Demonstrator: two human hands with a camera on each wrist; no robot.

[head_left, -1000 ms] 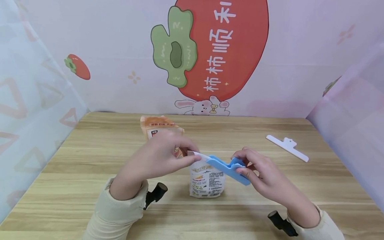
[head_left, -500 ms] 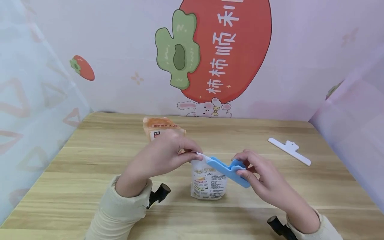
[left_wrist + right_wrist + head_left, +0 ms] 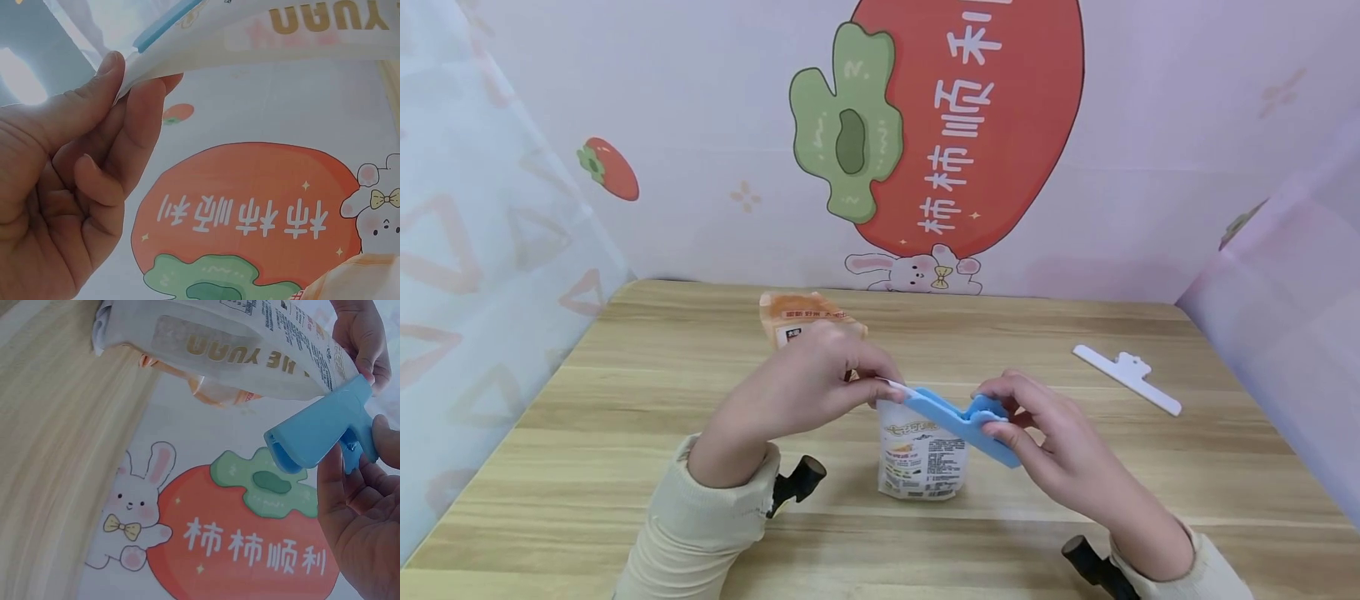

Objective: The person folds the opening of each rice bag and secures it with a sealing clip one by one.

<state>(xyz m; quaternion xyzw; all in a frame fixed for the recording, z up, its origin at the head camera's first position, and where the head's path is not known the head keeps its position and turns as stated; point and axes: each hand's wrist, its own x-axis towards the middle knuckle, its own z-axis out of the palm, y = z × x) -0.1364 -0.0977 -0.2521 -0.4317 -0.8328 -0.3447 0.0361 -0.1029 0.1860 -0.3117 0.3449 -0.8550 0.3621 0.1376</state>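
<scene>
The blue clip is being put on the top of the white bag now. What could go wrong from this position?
The blue clip covers only part of the white bag top; the left hand pinches the remaining corner, so the seal may end up partial or crooked.

The right hand squeezes the clip's handle; if the fingers slip, it may snap shut off the edge.

The bag stands upright, steadied mainly by both hands, so a sideways pull could tip it toward the orange bag behind.

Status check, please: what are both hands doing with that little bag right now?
Left hand pinches the white bag top. Right hand squeezes the blue clip on the bag's edge. Nothing in the way.
</scene>
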